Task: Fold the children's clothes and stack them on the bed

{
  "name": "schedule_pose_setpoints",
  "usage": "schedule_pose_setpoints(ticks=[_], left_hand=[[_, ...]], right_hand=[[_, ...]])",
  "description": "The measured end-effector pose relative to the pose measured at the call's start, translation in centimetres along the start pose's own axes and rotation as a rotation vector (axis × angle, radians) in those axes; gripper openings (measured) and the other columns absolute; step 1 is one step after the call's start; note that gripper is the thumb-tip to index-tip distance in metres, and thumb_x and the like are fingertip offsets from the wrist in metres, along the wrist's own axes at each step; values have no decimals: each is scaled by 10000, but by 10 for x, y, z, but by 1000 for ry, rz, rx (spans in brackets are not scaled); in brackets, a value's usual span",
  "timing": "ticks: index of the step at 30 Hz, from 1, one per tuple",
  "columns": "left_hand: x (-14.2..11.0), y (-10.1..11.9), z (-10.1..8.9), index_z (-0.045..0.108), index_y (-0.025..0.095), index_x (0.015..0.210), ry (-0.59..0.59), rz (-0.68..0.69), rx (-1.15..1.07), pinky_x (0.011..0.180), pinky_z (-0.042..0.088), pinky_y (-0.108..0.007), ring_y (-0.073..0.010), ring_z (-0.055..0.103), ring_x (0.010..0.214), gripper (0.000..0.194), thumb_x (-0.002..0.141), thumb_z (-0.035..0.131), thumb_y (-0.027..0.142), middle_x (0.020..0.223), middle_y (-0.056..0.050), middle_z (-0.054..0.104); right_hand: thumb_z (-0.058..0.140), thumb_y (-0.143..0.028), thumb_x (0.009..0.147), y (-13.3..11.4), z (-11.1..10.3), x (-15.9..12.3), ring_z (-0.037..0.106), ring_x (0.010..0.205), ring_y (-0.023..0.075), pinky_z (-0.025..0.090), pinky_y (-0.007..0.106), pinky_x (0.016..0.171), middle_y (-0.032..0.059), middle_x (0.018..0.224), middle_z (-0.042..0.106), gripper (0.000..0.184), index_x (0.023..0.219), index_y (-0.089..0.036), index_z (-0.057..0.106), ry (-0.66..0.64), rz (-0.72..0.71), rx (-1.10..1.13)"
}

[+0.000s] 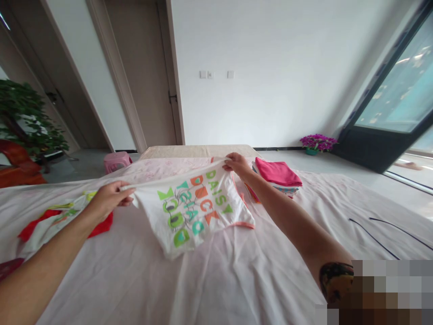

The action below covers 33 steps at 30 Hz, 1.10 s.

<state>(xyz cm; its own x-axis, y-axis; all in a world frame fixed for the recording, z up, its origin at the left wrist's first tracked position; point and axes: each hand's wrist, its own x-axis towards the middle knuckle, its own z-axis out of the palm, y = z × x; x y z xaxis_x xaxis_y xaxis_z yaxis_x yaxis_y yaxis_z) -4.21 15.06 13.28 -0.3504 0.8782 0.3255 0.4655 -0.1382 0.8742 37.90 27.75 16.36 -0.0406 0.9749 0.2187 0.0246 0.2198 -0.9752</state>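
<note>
A white T-shirt [189,203] with green, orange and teal lettering and orange trim is stretched sideways above the bed. My left hand [113,198] pinches its hem corner at the left. At the far right edge, near the orange-trimmed end, my right hand [237,163] grips the fabric. The lower side of the shirt hangs down and seems to brush the sheet. Beside my left forearm lies a crumpled white and red garment [57,221]. Behind my right forearm stands a stack of folded clothes with a pink one [279,172] on top.
A pale pink sheet [270,280] covers the bed. Two dark cords [375,239] lie at its right. Beyond the bed are a pink stool [117,161], a purple flower pot [318,142], a leafy plant [27,117] and a closed door [142,72].
</note>
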Motion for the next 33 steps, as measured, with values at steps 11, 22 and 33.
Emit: schedule_pose_setpoints(ticks=[11,22,33], left_hand=[[12,-1,0,639,235,979,136,118,108,591,491,-301,-166,631,633,333,726,665,450,714,15,647],[-65,-82,49,601,236,789,-350,101,514,702,455,-250,-166,619,713,153,678,499,260,871,9,686],[-64,-83,34,624,228,934,-253,25,529,679,430,-226,-168,624,728,243,734,532,333,759,33,669]], right_hand=[[592,-158,736,-1,-29,-7,624,844,148,513,288,792,31,966,684,444,1179,-160,617,15,-454,-139],[592,-113,805,123,-72,-104,586,1137,230,467,297,912,71,1240,637,473,1254,-248,654,-240,-285,-1075],[508,-211,940,107,-72,-111,679,829,168,480,244,738,16,927,739,203,1014,-233,696,-210,-297,-930]])
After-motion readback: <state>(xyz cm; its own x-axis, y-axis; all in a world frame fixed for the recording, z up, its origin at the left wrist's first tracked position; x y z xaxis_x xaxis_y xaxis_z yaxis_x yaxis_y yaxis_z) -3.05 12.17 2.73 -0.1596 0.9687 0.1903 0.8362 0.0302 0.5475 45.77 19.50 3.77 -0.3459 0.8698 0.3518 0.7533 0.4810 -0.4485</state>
